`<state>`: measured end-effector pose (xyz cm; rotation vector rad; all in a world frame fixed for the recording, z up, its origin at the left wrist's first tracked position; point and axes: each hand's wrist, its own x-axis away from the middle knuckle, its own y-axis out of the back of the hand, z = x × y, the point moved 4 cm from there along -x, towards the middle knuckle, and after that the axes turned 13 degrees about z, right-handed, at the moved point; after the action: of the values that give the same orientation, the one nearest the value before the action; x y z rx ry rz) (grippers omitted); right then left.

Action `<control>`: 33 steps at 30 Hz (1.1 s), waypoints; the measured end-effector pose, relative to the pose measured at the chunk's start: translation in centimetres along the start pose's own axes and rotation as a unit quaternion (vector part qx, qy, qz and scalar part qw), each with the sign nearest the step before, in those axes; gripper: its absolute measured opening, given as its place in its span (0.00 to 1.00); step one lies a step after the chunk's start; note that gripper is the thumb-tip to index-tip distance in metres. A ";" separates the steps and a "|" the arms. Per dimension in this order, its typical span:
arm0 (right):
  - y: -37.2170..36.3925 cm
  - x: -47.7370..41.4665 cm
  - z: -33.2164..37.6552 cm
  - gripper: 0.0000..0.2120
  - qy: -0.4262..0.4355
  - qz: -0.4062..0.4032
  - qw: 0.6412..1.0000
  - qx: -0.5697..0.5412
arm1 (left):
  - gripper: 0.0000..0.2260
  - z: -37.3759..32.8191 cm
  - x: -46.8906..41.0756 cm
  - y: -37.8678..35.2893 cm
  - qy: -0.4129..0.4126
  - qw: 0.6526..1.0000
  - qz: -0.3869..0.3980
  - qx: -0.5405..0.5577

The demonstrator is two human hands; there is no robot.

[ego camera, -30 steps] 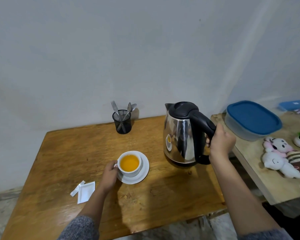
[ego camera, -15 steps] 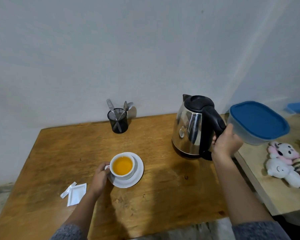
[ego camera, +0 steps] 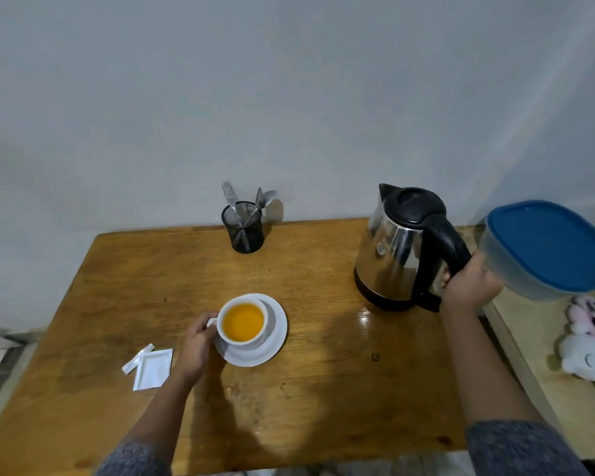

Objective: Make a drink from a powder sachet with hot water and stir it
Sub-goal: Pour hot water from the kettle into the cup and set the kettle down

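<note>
A white cup (ego camera: pixel 243 324) full of orange liquid stands on a white saucer (ego camera: pixel 272 341) near the middle of the wooden table (ego camera: pixel 323 389). My left hand (ego camera: pixel 197 345) grips the cup's handle on its left side. A steel kettle (ego camera: pixel 397 249) with a black lid and handle stands upright at the table's back right. My right hand (ego camera: pixel 468 285) is wrapped around the lower part of its handle. A torn white sachet (ego camera: pixel 152 367) and its torn-off strip (ego camera: pixel 138 358) lie flat to the left of my left hand.
A black mesh holder (ego camera: pixel 244 228) with a fork and spoons stands at the back against the wall. A blue-lidded plastic container (ego camera: pixel 550 250) sits on a second table to the right, close behind my right hand. Plush toys (ego camera: pixel 589 341) lie there too.
The kettle has moved right and back, away from the cup, and now rests upright on the table. My left hand has stayed on the cup's handle.
</note>
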<state>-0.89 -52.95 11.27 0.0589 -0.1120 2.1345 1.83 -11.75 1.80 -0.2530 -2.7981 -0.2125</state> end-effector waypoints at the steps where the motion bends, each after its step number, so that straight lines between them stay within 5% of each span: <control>1: 0.4 -0.4 -0.4 0.16 0.007 0.001 1.000 -0.004 | 0.11 0.1 -0.1 0.0 0.001 1.000 -0.002 0.000; 14: 1.3 -1.1 -1.0 0.19 0.020 0.050 0.998 -0.015 | 0.08 0.7 -0.2 -0.1 0.011 0.999 -0.030 0.007; 23: 1.5 -0.2 1.3 0.15 0.100 0.091 0.985 0.109 | 0.08 0.0 0.4 -0.6 0.011 1.000 -0.026 0.004; 29: -0.6 1.0 4.6 0.07 0.236 0.141 0.938 0.210 | 0.09 -0.2 0.6 -0.7 0.023 1.000 -0.006 -0.018; 33: -5.0 4.1 6.0 0.08 0.322 0.250 0.866 0.290 | 0.09 -0.7 1.0 -0.8 0.028 0.999 0.007 -0.036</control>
<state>1.14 -47.51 17.88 -0.3700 1.0119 2.5053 0.96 -12.52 2.69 -0.2797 -2.7351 -0.3123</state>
